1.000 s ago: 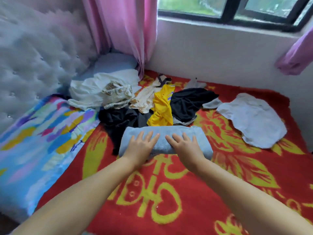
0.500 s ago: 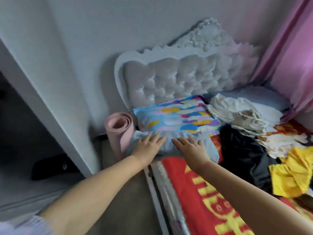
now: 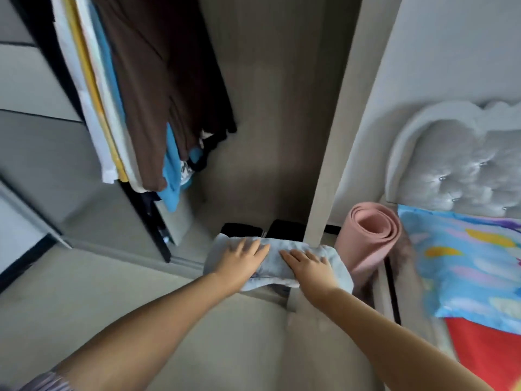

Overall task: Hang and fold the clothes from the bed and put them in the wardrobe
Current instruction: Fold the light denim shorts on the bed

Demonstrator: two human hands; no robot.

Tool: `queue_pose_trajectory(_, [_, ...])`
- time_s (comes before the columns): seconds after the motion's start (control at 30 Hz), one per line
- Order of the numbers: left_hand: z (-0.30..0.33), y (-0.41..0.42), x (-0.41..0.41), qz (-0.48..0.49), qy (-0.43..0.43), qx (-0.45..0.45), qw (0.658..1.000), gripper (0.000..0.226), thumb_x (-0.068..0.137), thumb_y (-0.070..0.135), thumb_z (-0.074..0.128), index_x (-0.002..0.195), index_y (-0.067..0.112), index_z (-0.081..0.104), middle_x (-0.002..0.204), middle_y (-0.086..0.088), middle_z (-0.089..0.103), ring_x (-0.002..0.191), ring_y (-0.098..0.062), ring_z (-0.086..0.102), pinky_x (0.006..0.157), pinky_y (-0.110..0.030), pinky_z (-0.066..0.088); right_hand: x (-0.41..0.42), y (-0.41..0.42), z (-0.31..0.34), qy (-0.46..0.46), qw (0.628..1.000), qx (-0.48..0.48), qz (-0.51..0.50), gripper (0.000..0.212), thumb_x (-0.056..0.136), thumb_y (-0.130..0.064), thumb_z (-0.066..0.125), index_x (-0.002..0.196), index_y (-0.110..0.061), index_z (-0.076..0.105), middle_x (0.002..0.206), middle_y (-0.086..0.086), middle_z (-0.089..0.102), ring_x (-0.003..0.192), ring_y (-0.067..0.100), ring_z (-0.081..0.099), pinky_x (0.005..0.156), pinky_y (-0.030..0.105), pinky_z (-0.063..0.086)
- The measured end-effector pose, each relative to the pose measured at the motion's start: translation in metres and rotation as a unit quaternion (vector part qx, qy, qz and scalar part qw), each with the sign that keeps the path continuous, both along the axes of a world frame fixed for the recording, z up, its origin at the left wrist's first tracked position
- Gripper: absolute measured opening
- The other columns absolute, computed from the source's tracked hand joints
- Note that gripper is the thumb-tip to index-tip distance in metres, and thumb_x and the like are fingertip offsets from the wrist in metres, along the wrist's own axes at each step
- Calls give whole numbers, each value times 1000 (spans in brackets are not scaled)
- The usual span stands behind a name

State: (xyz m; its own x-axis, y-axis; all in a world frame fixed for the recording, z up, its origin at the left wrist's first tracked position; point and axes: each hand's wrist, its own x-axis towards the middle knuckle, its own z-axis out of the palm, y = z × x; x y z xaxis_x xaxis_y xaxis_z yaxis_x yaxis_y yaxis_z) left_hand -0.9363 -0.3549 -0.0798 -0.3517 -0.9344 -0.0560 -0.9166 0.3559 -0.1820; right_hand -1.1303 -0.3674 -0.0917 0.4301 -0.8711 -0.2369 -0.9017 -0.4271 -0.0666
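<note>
A folded light blue garment hangs in the air in front of the open wardrobe. My left hand lies on top of its left half and my right hand on its right half, fingers flat along the top; the thumbs are hidden underneath, holding it up. Inside the wardrobe, brown, blue, white and yellow clothes hang at the upper left. Two dark folded items lie on the wardrobe floor just beyond the garment.
The wardrobe's side panel stands right behind the garment's right end. A rolled pink mat leans between it and the bed. A colourful pillow, tufted headboard and red blanket are at right. A grey sliding door is at left.
I have lifted the folded garment off the bed and turned left with it, past the pillow and the pink mat, to face the open wardrobe. Both hands keep the same hold.
</note>
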Motion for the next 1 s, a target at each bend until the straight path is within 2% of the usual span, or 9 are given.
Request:
queue_pose_trajectory(0.13, [-6,-9,62,48,-65,-13,997,64,36,41,85,98,28,77,91,5,74,59,-13,66,46,-21,50,69,-36,-16,1,999,28,45,65,95,-20,48,151,-30,18,153,-2,28,141,26,27,113,53,22])
queue_pose_trajectory(0.43, [-31,-124,139,48,-124,-4,991,49,57,29,63,104,40,73,83,15,71,60,-2,64,48,-18,50,151,-169,-71,12,997,52,55,77,89,-3,47,152,-32,13,155,-4,26,140,25,30,113,52,20])
queue_pose_trajectory(0.5, [-46,-166,153,43,-117,8,992,47,51,35,73,98,37,75,76,11,70,55,-5,63,44,-19,49,164,-202,-84,9,997,58,49,79,88,-2,47,153,-32,12,154,-4,28,137,24,33,114,51,20])
queue_pose_trajectory(0.57, [-60,-205,166,47,-106,46,992,63,48,44,80,109,33,72,86,7,70,65,-10,66,50,-23,52,177,-235,-94,28,996,72,49,77,88,-3,45,153,-30,12,155,-1,27,136,26,34,112,48,24])
queue_pose_trajectory(0.63, [-92,-240,182,48,-77,98,991,73,66,38,75,134,25,54,112,-2,62,89,-22,65,67,-30,54,189,-264,-109,41,994,88,49,74,90,-6,43,153,-29,12,156,-2,23,139,28,30,110,46,27])
queue_pose_trajectory(0.77, [-154,-299,215,23,-64,75,995,76,25,49,84,97,27,76,76,0,69,49,-17,61,39,-20,46,221,-312,-162,44,994,99,31,73,91,-11,45,153,-31,12,156,-2,22,139,31,28,109,48,29])
queue_pose_trajectory(0.83, [-196,-330,228,12,-69,87,994,82,21,52,83,98,25,77,79,-1,70,47,-17,61,38,-19,46,235,-335,-202,51,995,85,11,75,90,-14,49,153,-31,11,154,0,24,138,32,30,109,49,28])
queue_pose_trajectory(0.93, [-260,-381,241,-15,-119,131,984,86,64,36,77,142,18,44,127,-13,57,89,-29,66,68,-32,55,252,-372,-265,69,995,62,-26,73,92,-17,49,152,-32,11,151,3,29,138,32,29,109,50,29])
queue_pose_trajectory(1.0, [-307,-410,250,-31,-106,96,989,84,66,32,75,143,19,43,124,-12,58,89,-32,64,68,-35,55,258,-396,-307,63,995,55,-45,74,93,-21,53,152,-32,10,150,3,30,138,31,30,108,51,30])
